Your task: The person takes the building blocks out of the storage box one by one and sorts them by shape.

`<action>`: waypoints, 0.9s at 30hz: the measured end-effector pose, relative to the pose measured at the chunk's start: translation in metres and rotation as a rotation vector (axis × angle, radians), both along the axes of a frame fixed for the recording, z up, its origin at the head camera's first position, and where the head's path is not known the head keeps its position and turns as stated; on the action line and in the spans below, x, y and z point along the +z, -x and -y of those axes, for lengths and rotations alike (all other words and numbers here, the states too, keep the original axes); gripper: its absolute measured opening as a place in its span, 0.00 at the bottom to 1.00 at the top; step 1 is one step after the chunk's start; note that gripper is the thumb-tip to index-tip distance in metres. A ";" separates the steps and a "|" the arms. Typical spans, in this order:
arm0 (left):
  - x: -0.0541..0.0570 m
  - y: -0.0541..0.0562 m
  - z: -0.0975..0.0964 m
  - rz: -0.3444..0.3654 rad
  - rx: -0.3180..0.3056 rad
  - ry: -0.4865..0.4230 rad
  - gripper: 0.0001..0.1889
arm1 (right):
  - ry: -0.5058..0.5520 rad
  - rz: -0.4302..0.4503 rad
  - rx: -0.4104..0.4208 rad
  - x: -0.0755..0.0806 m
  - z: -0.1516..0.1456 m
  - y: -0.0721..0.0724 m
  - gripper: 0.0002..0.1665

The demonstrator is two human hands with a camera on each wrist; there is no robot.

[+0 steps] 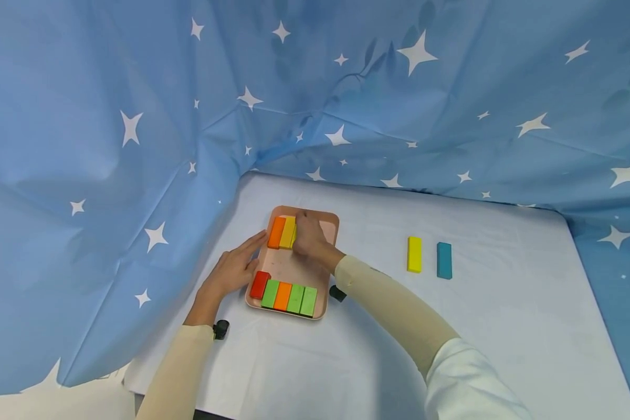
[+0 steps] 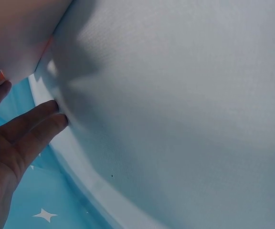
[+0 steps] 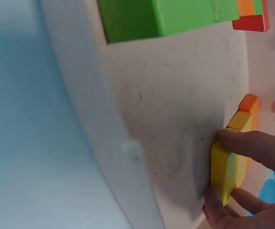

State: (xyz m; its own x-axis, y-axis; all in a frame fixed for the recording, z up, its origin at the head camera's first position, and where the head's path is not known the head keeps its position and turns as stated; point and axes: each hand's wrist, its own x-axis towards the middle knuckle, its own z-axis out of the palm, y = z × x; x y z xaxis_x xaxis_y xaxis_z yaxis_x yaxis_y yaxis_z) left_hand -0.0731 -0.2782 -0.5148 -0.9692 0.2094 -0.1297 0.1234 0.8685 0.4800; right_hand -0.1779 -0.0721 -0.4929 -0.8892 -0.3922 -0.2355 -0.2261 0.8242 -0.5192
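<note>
Inside a shallow pink tray (image 1: 283, 265), my right hand (image 1: 308, 234) pinches a yellow block (image 3: 221, 164) between thumb and fingers. An orange block (image 1: 276, 232) and a darker yellow block (image 1: 287, 233) stand beside it at the tray's far end. My left hand (image 1: 232, 269) touches the tray's left side, its fingers stretched out. Along the near end runs a row with a red block (image 1: 259, 284), green blocks (image 1: 308, 301) and another orange block (image 1: 283, 296). In the head view the right hand covers most of the held block.
To the right of the tray, a yellow block (image 1: 414, 254) and a blue block (image 1: 444, 260) lie side by side on the white tabletop (image 1: 504, 326). A blue curtain (image 1: 378, 146) with white stars hangs behind and to the left.
</note>
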 end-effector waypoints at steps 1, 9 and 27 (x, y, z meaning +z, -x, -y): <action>0.000 0.000 -0.002 0.001 -0.002 -0.002 0.34 | 0.002 0.002 -0.006 0.000 -0.002 0.000 0.48; 0.000 0.000 -0.006 -0.009 -0.002 0.008 0.33 | 0.034 0.011 -0.003 0.004 -0.016 0.003 0.42; 0.001 -0.002 -0.001 -0.046 -0.025 0.032 0.33 | 0.065 -0.042 0.012 0.051 -0.102 0.001 0.48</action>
State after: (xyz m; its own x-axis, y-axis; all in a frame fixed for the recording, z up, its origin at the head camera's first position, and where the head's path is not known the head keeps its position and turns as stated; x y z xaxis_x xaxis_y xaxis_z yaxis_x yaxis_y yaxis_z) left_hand -0.0713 -0.2771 -0.5141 -0.9689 0.2297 -0.0924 0.1661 0.8798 0.4455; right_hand -0.1786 0.0302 -0.4418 -0.8927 -0.4166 -0.1718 -0.2587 0.7859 -0.5616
